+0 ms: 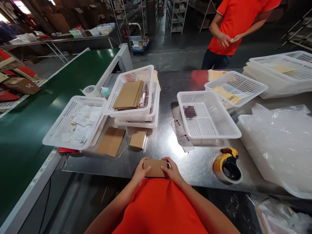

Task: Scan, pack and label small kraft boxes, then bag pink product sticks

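Hands, what's up?

Left hand (140, 172) and right hand (173, 170) pinch both ends of a flat kraft cardboard packet (155, 168).

Where is it?

At the near edge of the steel table (200, 162), probably gripped so it stays level.

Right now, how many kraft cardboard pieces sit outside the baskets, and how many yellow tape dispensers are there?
Kraft cardboard pieces: 3 (flat sheet, small piece, held piece)
Yellow tape dispenser: 1
Total: 4
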`<state>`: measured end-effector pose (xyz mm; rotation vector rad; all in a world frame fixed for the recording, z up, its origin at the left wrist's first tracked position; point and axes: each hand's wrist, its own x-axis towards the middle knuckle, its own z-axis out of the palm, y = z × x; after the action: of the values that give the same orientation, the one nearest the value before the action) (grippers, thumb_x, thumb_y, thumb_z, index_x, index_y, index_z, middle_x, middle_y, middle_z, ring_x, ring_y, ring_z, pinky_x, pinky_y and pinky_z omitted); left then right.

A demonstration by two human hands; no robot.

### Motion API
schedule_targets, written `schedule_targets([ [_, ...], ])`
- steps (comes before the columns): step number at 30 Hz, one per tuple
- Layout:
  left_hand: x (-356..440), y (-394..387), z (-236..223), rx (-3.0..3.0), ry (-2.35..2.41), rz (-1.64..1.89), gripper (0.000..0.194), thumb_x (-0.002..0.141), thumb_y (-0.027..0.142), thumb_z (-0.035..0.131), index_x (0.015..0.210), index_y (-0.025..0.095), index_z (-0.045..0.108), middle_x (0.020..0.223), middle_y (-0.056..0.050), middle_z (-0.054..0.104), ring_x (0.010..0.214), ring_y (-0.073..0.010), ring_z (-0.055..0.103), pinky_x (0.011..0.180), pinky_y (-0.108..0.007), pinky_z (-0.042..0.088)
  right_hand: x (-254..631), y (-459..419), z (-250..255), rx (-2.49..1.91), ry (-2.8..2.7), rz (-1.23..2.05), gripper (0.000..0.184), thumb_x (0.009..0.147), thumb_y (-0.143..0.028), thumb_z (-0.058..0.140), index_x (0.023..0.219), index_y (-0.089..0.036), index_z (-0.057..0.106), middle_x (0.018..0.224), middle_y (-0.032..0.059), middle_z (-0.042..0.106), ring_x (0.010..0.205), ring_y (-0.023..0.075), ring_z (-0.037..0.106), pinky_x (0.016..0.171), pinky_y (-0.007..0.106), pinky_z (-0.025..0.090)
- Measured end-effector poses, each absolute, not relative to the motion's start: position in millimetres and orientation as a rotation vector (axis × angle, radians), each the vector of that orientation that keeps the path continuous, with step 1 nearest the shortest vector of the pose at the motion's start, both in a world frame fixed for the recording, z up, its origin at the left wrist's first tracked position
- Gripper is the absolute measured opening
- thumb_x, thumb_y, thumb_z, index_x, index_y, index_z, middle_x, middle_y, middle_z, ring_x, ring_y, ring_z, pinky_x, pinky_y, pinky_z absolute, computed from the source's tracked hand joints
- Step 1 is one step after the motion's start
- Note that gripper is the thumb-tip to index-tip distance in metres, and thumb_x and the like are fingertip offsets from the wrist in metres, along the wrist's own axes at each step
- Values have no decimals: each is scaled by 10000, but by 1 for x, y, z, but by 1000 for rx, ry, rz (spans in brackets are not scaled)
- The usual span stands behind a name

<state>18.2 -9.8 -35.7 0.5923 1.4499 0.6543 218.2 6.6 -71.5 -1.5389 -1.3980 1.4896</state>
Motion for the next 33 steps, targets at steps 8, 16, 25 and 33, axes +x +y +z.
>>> schedule_targets([
  [8, 15, -9, -31, 597, 1499, 749, 724, 574, 501, 749, 1191, 226, 487, 1144, -110, 591, 900, -255, 635, 607, -335, 565, 244, 15, -62, -1665, -1482, 1241, 566, 771, -503, 537, 1237, -187, 479, 1244, 154, 584, 1143, 307, 558, 945, 477, 467],
  [16, 11, -9, -40, 585, 1495, 682, 727, 598, 507, 758, 1220, 256, 477, 1211, -111, 562, 921, -269, 626, 646, -379, 579, 397, -11, -66, -2684, -1207, 30, 620, 811, -414, 495, 1148, 105, 528, 1022, 379, 600, 1018, 486, 579, 882, 580, 406],
  [25, 13, -6, -41, 782, 1501, 660, 615, 683, 387, 675, 1233, 178, 493, 1079, -110, 620, 900, -252, 614, 741, -381, 544, 437, -21, -42, -2494, -1143, 555, 287, 663, -494, 522, 737, -223, 583, 709, 137, 689, 792, 382, 654, 804, 549, 479],
  [33, 13, -11, -59, 797, 1572, 722, 578, 671, 279, 738, 1223, 226, 576, 1032, -30, 701, 969, -229, 627, 888, -338, 482, 341, -61, 3, -1845, -875, 1115, 466, 604, -662, 684, 727, -214, 651, 687, 69, 666, 635, 246, 591, 535, 339, 485],
])
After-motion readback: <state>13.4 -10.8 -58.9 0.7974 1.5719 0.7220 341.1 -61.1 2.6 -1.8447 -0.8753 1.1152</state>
